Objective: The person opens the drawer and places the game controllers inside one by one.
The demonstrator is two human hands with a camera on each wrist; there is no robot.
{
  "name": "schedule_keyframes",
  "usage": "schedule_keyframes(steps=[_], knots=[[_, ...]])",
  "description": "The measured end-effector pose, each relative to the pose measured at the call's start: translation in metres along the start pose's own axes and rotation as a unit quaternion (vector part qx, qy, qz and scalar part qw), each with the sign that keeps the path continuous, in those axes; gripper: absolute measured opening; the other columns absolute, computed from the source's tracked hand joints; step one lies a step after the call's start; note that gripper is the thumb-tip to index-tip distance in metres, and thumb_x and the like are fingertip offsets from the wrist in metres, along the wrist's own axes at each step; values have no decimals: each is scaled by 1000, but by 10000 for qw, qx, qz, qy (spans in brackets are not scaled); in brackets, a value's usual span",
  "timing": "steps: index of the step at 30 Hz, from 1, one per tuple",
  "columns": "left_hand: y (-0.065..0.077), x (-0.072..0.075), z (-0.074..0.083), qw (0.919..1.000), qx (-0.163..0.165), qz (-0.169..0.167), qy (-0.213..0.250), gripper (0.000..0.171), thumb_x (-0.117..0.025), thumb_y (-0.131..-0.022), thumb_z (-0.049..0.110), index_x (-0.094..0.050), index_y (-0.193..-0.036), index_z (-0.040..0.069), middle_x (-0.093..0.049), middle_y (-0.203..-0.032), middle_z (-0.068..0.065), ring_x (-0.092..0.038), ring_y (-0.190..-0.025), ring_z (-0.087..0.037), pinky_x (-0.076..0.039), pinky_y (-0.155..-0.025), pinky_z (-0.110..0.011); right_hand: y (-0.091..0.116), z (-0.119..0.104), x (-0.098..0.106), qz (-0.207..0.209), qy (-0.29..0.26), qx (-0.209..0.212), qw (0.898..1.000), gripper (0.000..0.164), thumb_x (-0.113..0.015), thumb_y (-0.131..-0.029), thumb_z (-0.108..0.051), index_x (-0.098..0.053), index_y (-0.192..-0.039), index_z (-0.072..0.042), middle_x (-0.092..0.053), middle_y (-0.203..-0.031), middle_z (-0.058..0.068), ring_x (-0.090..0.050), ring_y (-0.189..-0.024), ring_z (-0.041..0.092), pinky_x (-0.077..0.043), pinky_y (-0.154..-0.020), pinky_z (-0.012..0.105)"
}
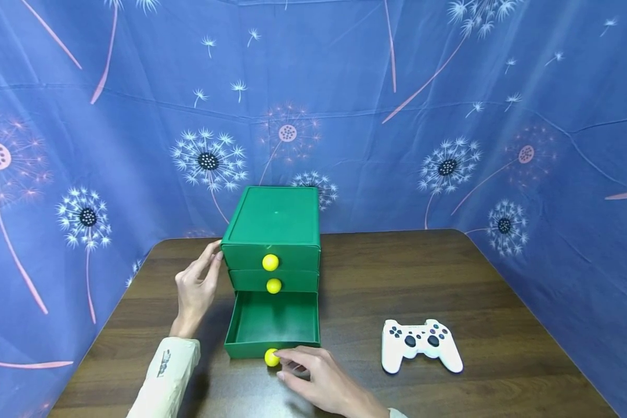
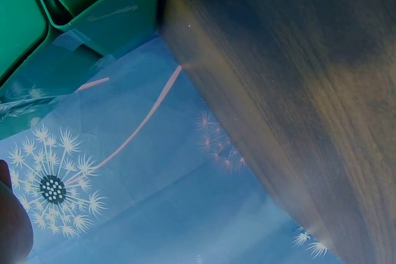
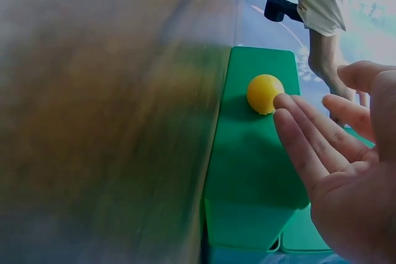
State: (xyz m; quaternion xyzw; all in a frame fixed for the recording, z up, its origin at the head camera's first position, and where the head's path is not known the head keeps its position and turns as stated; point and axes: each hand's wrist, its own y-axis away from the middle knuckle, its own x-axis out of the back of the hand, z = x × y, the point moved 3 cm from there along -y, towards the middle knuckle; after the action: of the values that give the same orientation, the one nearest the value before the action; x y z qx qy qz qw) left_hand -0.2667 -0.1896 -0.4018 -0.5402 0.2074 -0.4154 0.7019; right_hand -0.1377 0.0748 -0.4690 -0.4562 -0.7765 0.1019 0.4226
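Observation:
A green three-drawer box with round yellow knobs stands on the table. Its bottom drawer is pulled out, and the inside shows bare green. My right hand is at that drawer's yellow knob, fingertips right at its side and thumb apart from it. In the right wrist view the fingers reach out fairly straight beside the knob. At the upper left side of the box, my left hand rests its extended fingertips near the front corner. Only a dark fingertip edge shows in the left wrist view.
A white game controller lies on the wooden table, right of the box. Behind the table and along its sides hangs a blue dandelion-print cloth.

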Motion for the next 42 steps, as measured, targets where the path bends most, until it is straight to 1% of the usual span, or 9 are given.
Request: schedule_keyframes(steps=[5,9,14,23,29,32,35,39,42], knots=[[0,0,-1,10000,11,-2,-5,41,-75,-84,-18,-76,-121,1,-77,-110,-11,-75,-80,-32,-48,-70,-6,7,-3,7,161,0,69,9998,30,-70,-100,-7,-68,-129,-1,-74,-116,12,-71,-93,9,-58,-79,19],[0,0,0,10000,5,4,-11,43,-76,-84,-17,-76,-122,3,-77,-110,-10,-75,-79,-31,-49,-68,-7,12,-3,13,238,-126,-89,9996,30,-69,-101,-8,-67,-131,-3,-73,-117,13,-71,-94,9,-58,-78,21],[-1,0,2,10000,29,23,-20,42,-75,-86,-16,-77,-122,5,-77,-108,-10,-76,-80,-32,-48,-71,-7,19,-4,21,377,-79,-321,9987,32,-70,-101,-10,-67,-132,-8,-73,-117,11,-72,-94,15,-60,-78,25],[-2,0,2,10000,28,29,-18,42,-75,-85,-17,-77,-122,4,-77,-108,-11,-75,-79,-33,-47,-73,-6,28,-5,34,852,66,-395,9956,37,-76,-95,-4,-66,-131,-1,-73,-111,11,-74,-91,22,-61,-75,29],[-1,0,2,10000,33,14,11,42,-75,-85,-17,-76,-122,3,-77,-108,-12,-75,-78,-33,-47,-76,-5,34,-6,43,1102,191,-670,9915,42,-78,-92,-3,-66,-133,-9,-74,-109,9,-74,-91,21,-62,-74,32],[-1,0,2,10000,51,27,19,42,-76,-85,-17,-76,-122,2,-77,-108,-13,-75,-78,-34,-47,-79,-5,36,-6,46,1191,207,-753,9898,46,-80,-90,-2,-67,-133,-10,-74,-108,8,-74,-90,20,-62,-73,34],[-1,0,2,10000,73,31,8,41,-75,-85,-16,-76,-122,2,-77,-109,-13,-75,-78,-34,-47,-81,-6,38,-7,49,1296,237,-710,9887,48,-81,-88,1,-67,-132,-9,-74,-107,8,-74,-90,20,-63,-71,35],[-1,-1,1,10000,78,39,4,41,-76,-85,-16,-76,-122,2,-77,-110,-12,-75,-77,-34,-47,-82,-6,41,-8,52,1457,385,-461,9875,51,-82,-85,5,-66,-132,-6,-74,-107,6,-74,-89,21,-62,-69,34],[0,-1,1,10000,85,48,3,41,-76,-85,-17,-77,-121,2,-77,-109,-13,-75,-77,-34,-47,-81,-6,44,-9,57,1594,492,-529,9846,51,-83,-84,5,-66,-132,-7,-74,-107,3,-74,-88,20,-62,-69,32]])
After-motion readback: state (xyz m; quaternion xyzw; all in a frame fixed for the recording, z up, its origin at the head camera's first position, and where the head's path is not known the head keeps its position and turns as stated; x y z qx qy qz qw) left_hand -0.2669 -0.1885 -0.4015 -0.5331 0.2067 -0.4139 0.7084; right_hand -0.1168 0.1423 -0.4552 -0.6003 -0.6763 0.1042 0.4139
